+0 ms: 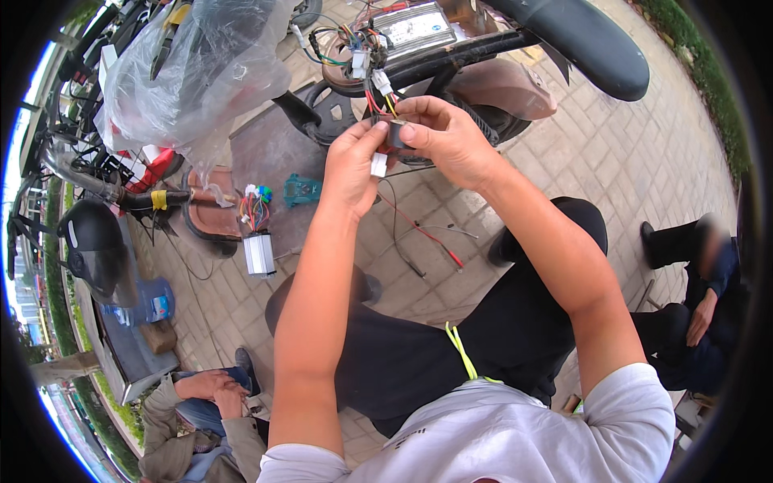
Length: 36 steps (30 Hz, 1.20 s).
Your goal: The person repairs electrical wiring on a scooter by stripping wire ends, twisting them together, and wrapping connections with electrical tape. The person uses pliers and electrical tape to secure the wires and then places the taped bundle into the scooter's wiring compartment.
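Starting at the far left, a black helmet [91, 251] sits near a blue water jug [149, 302], with a seated person's clasped hands [216, 388] below and a clear plastic bag [201, 72] draped above. On the flat dark board and just off its edge come a silver box [259, 254], its bundle of coloured wires [256, 208] bunched at one end, and a teal device [302, 190]; the loose wires could snag or be tugged if a forearm swept across them. Next come the hands, which meet at a small dark piece [396, 135] below the bike's exposed wiring — its exact kind I cannot tell. A hard pull there might strain the red wires [373, 100] running up toward a white connector [382, 81], and a slack grip could let the piece slip. The left hand [354, 165] has thumb and forefinger closed in a pinch at its left side, a second white plug [379, 165] just below them; the right hand [451, 141] presses its thumb to the front, its fingers curled above and behind, partly hidden — almost no gap at either grip. Farther right, a red-tipped cable [457, 259] lies on the paving, where a shoe could catch it, and a black seat [592, 44] juts out above.
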Each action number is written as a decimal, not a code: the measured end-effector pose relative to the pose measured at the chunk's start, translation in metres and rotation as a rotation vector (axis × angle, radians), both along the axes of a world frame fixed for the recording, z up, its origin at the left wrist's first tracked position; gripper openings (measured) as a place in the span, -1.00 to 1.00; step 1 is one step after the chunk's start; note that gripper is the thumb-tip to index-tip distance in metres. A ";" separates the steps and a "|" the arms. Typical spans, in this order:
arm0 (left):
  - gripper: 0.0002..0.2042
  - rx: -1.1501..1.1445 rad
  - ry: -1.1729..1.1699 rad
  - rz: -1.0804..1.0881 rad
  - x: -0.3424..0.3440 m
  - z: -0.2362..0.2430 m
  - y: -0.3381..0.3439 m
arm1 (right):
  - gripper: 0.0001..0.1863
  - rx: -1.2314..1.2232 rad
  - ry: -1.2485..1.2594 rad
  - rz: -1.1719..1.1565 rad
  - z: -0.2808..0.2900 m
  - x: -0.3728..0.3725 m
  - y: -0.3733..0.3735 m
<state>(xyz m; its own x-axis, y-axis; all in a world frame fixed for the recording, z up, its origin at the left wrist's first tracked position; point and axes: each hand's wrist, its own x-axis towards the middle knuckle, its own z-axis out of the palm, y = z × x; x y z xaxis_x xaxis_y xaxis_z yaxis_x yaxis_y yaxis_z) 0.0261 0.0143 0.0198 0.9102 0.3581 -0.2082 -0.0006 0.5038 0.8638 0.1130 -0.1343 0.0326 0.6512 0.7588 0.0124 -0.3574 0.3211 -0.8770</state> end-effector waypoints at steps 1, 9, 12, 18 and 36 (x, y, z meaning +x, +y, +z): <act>-0.84 0.037 -0.018 -0.051 -0.001 -0.007 0.005 | -0.53 -0.017 -0.023 -0.018 0.002 -0.001 0.001; -0.79 0.014 -0.025 0.089 -0.004 0.007 -0.010 | -0.76 -0.134 -0.144 -0.160 -0.015 0.004 0.021; -0.73 0.210 -0.045 0.097 -0.006 0.013 -0.013 | -0.77 -0.256 -0.320 -0.247 -0.026 0.007 0.034; -0.60 0.338 -0.086 0.141 -0.006 0.005 -0.012 | -0.64 -0.453 -0.530 -0.262 -0.012 -0.004 0.032; -0.81 -0.026 -0.041 -0.027 -0.003 0.017 0.011 | -0.72 -0.313 -0.437 0.224 -0.009 0.035 -0.010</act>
<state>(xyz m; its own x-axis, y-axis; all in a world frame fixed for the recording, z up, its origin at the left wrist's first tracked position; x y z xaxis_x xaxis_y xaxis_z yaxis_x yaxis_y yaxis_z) 0.0226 0.0258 0.0367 0.9276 0.3277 -0.1792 -0.0219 0.5268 0.8497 0.1482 -0.1444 0.0233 0.4594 0.8882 -0.0030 0.0297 -0.0187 -0.9994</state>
